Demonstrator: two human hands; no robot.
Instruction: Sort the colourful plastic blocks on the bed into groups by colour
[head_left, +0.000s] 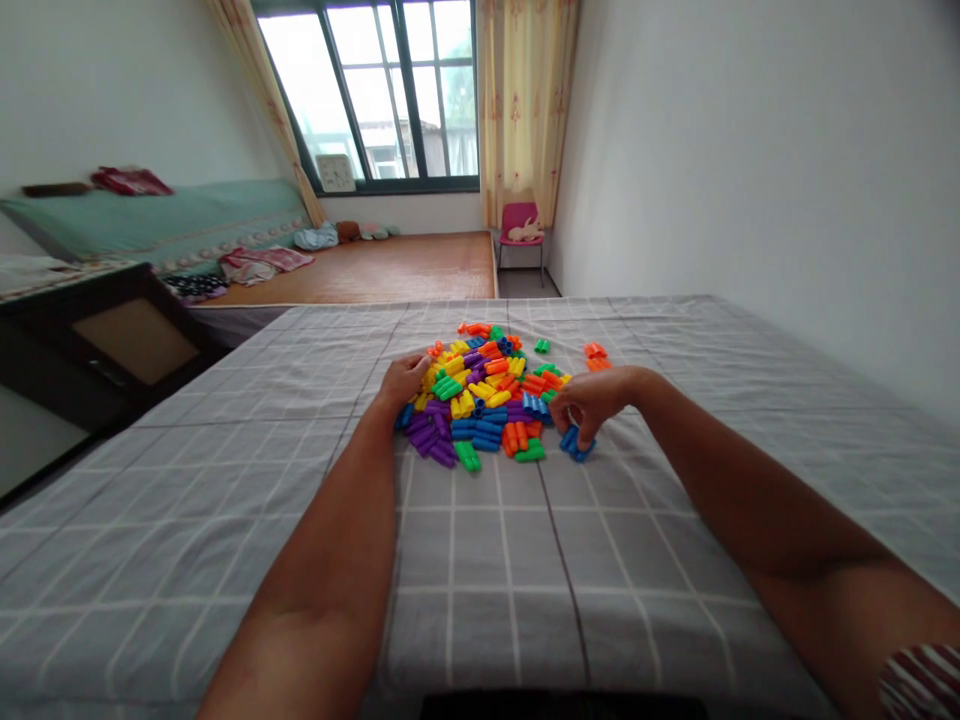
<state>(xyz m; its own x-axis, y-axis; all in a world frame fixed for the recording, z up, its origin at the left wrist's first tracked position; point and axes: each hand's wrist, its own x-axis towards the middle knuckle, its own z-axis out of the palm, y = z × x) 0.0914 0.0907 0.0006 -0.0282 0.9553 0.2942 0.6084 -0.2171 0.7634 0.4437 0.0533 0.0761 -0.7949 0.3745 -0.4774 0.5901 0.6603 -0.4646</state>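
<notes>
A heap of colourful plastic building pieces (487, 392), shaped like joined tubes, lies on the grey checked cloth (495, 560). They are purple, blue, green, yellow and orange. My left hand (405, 380) rests against the heap's left edge, its fingers loosely bent beside yellow and orange pieces and partly hidden from view. At the right front of the heap, my right hand (596, 400) reaches down with thumb and fingers closed on a blue tube-shaped piece (576, 443), which is low at the cloth. Purple pieces (430, 437) sit near my left wrist.
Orange pieces (596, 356) and a green piece (541, 346) lie apart, behind my right hand. Beyond the cloth-covered surface is a wooden bed platform (405, 262) with clothes. A pink chair (520, 222) stands under the curtain; a dark cabinet (112, 345) is at left.
</notes>
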